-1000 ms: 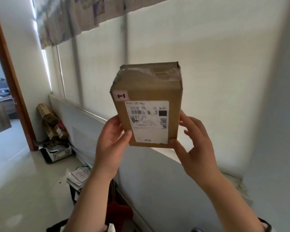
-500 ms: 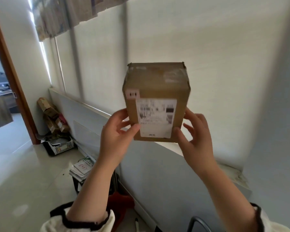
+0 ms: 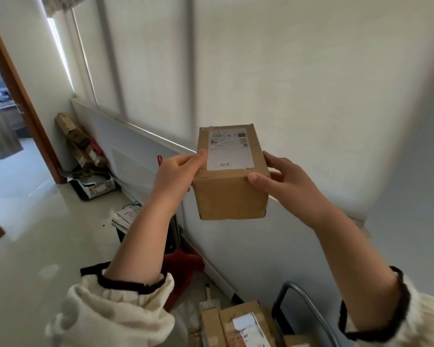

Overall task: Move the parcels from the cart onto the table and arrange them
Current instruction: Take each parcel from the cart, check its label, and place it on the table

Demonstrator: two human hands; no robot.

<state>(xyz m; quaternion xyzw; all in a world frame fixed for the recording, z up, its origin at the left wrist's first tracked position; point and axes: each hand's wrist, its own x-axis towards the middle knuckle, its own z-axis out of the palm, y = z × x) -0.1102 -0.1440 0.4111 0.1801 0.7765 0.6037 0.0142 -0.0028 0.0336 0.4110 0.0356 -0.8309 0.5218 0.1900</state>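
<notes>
Head view, entries left to right.

Far left: open doorway with brown frame (image 3: 23,101); pale glossy floor (image 3: 35,234) beyond and in front, open and bare. Along the wall base: leaning cardboard pieces (image 3: 78,141), a small printed carton (image 3: 95,187), a stack of papers (image 3: 125,216), a red dustpan (image 3: 183,269).

Left hand (image 3: 178,176): fingers curled closed on the left side of the cardboard parcel (image 3: 231,194), thumb pressed on the upper face at the label's left edge. Cream sleeve with dark cuff (image 3: 125,306) pushed up the forearm.

Parcel: held in mid-air between both hands, in front of the wall and window sill (image 3: 145,128), well above the cart. Upper face tilted toward the camera. It carries a white shipping label (image 3: 229,151) with a barcode and small print, too blurred to read. Front face plain brown.

Right hand (image 3: 283,176): closed on the parcel's right side, thumb across the front top edge, fingers behind.

Bottom, right of centre: more taped parcels in the cart (image 3: 238,324), one with a white label, unreadable. The cart's grey tubular handle (image 3: 301,299) arches just beside them. White blinds (image 3: 286,71) fill the background.
</notes>
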